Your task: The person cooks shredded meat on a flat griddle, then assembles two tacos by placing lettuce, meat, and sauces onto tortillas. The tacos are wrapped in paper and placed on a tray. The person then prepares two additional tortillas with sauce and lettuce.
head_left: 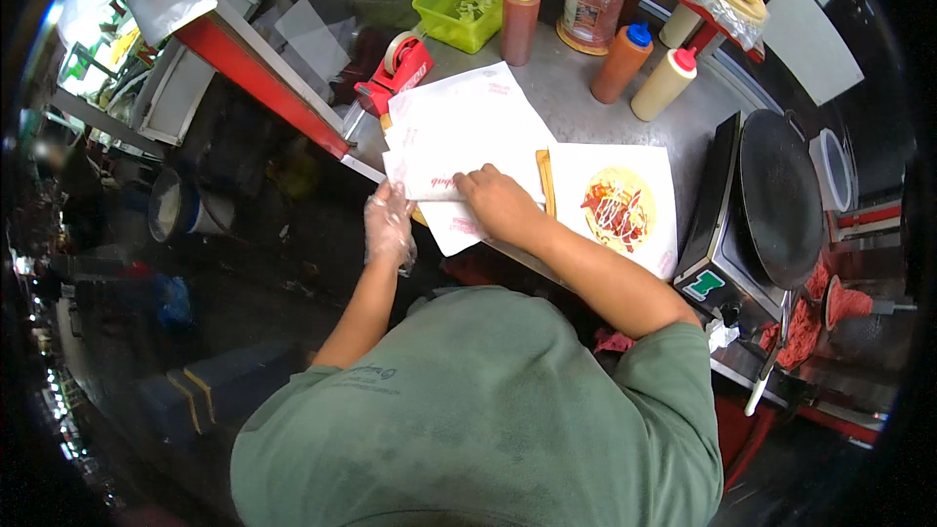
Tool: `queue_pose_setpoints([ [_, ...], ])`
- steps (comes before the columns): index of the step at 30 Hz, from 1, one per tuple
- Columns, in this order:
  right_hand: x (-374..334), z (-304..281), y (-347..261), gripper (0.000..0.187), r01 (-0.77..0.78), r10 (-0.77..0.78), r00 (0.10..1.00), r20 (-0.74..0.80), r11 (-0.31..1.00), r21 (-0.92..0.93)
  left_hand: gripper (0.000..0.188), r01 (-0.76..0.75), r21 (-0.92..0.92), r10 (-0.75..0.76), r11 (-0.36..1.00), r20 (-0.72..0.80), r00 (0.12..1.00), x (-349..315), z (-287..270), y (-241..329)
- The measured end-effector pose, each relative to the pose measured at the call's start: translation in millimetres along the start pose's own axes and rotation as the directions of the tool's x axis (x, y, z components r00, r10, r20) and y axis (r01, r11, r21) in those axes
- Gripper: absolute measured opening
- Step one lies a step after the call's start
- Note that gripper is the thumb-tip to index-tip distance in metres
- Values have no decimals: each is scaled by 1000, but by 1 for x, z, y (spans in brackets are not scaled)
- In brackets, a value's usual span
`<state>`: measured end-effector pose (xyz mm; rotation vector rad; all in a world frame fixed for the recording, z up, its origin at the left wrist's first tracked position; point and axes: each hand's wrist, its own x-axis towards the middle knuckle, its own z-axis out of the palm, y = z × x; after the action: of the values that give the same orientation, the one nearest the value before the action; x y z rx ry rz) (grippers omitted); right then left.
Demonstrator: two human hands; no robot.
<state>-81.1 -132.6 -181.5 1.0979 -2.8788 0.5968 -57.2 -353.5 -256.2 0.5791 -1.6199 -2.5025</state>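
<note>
The left hand (388,224), wearing a clear plastic glove, is touching the lower left edge of the white paper sheets (473,112) with its fingers narrowed; I cannot tell whether they are pinching it. The right hand (500,203), bare, is lying on the lower part of the same sheets, fingers bent and fingertips touching the print; its thumb is not showing, so I cannot tell whether it is gripping.

The left forearm is rising steeply from the lower left; the right forearm is slanting in from the right, its elbow bending outward.

The sheets are lying on a metal counter (576,117). Just beside them, to the right, another paper (657,181) is bearing a flatbread (620,215) with red filling and white sauce.

Behind, a red tape dispenser (395,76), a green basket (434,15) of chopped greens and three sauce bottles with yellow (520,27), blue (622,66) and red (664,86) caps are standing. A black pan (779,200) is sitting on a stove (711,210) at right.
</note>
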Motion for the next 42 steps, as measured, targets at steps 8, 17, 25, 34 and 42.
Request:
queue_pose_setpoints([
  [8, -2, 0, 4, 44, 17, 0, 993, -119, 990, 138, 46, -901, 410, 205, -140, 903, 378, 19, 1, 62],
  [17, 34, -33, 14, 40, 110, -120, 988, -101, 989, -103, 23, -975, 223, -14, 22, 975, 223, 103, 11, 65],
  [25, 63, -28, 50, 23, -75, 75, 995, 64, 997, -5, 33, -968, 238, 191, 83, 949, 250, 109, 27, 63],
  [34, 132, -10, 106, 21, -660, 622, 751, 223, 724, 202, 30, -832, 554, 145, 12, 823, 550, 135, 58, 57],
  [42, 69, -7, 62, 32, -46, -15, 957, -290, 978, -203, 41, -946, 325, 117, 14, 939, 325, 119, 52, 61],
])
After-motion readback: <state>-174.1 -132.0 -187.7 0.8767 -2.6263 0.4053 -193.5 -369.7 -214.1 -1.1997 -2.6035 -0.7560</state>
